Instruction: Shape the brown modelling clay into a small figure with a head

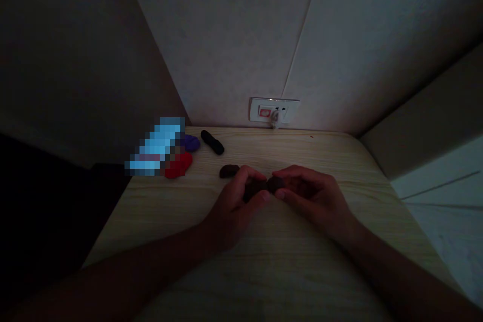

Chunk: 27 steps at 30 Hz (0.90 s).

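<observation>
I see the right hand pinching a dark lump; just left, the left hand's fingers grip a dark piece, aligned roughly parallel to the bench's far edge.

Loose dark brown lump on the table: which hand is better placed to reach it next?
Probably the left hand: it is right beside the dark brown lump, while the right hand is farther away. Both hands hold dark material, so neither is free.
</observation>
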Each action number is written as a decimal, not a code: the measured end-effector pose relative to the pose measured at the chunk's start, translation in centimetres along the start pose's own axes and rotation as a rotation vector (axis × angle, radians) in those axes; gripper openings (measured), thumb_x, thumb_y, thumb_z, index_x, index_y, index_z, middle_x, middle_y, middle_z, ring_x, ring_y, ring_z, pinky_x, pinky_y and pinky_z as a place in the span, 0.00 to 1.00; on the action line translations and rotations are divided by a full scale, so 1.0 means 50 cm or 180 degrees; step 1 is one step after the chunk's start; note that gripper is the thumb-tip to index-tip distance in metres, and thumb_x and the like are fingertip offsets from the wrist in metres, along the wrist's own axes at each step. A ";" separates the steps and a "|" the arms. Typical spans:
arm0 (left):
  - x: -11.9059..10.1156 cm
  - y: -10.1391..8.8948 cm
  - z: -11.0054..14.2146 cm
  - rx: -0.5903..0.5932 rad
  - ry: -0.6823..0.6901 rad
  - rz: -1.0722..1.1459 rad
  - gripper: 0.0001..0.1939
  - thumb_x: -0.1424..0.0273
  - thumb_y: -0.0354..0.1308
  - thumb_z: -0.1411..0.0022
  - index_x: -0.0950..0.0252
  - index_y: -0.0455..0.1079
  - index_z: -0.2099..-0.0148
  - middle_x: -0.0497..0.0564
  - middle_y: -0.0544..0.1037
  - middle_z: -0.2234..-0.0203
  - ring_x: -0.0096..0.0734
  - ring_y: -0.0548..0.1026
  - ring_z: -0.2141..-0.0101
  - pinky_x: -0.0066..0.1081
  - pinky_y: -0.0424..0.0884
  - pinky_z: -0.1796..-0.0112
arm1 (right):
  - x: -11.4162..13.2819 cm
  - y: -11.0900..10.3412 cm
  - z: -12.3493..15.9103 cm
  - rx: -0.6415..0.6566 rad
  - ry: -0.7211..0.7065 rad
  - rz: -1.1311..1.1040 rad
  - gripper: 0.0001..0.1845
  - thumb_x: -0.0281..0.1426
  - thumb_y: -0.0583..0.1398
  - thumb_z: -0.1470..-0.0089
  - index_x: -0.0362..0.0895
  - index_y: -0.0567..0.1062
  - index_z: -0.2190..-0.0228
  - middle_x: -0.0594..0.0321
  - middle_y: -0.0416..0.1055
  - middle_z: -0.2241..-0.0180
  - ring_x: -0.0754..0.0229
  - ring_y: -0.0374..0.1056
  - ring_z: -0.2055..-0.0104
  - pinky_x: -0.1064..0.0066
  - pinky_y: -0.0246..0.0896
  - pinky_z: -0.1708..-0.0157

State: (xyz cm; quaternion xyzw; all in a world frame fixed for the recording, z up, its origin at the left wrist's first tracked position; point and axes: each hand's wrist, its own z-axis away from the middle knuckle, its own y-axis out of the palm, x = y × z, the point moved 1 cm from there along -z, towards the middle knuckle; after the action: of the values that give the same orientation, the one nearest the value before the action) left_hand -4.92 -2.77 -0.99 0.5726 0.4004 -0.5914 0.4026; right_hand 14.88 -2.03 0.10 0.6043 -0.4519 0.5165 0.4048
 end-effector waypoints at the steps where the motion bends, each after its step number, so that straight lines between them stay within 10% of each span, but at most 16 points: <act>1: -0.001 0.000 -0.001 -0.0028 0.0007 0.0000 0.09 0.63 0.60 0.31 0.61 0.67 0.53 0.49 0.76 0.60 0.36 0.73 0.58 0.36 0.66 0.57 | 0.000 0.000 0.000 -0.0034 -0.0025 -0.0009 0.15 0.32 0.74 0.47 0.52 0.84 0.56 0.63 0.85 0.62 0.57 0.83 0.60 0.67 0.81 0.58; 27: 0.029 0.003 -0.009 0.0166 -0.0234 0.1363 0.09 0.63 0.59 0.32 0.62 0.68 0.55 0.49 0.77 0.66 0.30 0.69 0.67 0.29 0.60 0.68 | -0.002 -0.007 0.000 0.0136 0.0054 -0.0053 0.17 0.31 0.73 0.45 0.53 0.84 0.53 0.63 0.85 0.60 0.58 0.82 0.59 0.66 0.80 0.56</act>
State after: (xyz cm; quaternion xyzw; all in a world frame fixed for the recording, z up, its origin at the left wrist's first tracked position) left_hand -4.67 -2.44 -2.45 0.6329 0.2392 -0.5231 0.5183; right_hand 15.23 -1.91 -0.01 0.6121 -0.4324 0.5277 0.3999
